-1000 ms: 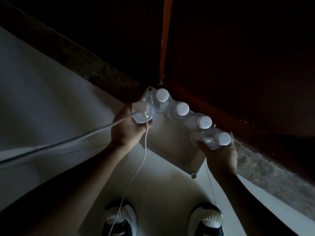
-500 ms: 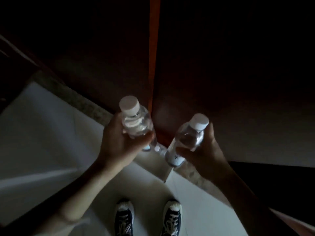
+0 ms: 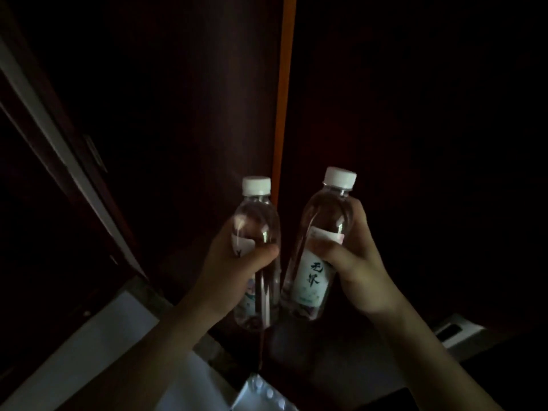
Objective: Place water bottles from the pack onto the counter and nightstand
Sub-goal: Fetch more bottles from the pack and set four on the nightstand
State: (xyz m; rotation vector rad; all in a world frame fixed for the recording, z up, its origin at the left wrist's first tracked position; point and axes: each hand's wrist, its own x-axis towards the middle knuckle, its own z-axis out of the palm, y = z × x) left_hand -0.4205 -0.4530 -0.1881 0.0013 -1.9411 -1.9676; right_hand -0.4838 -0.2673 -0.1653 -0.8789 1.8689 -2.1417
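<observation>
The room is dim. My left hand (image 3: 234, 262) grips a clear water bottle (image 3: 258, 221) with a white cap, held upright in mid air. My right hand (image 3: 355, 262) grips a second clear water bottle (image 3: 323, 232), white-capped, its pale label with dark characters facing me and its top tilted slightly right. The two bottles stand side by side, nearly touching at their bases. Far below, at the bottom edge, the plastic-wrapped pack (image 3: 264, 396) shows a few white caps.
Dark wooden panels (image 3: 415, 143) fill the view ahead, split by a narrow orange strip (image 3: 286, 84). A pale floor (image 3: 98, 348) lies at lower left beside a speckled stone sill. A grey metal fitting (image 3: 456, 330) sits at lower right.
Both hands lifted a bottle out of the pack and raised them. The view tilted up from the floor and my shoes toward the dark panels, and the pack dropped to the bottom edge.
</observation>
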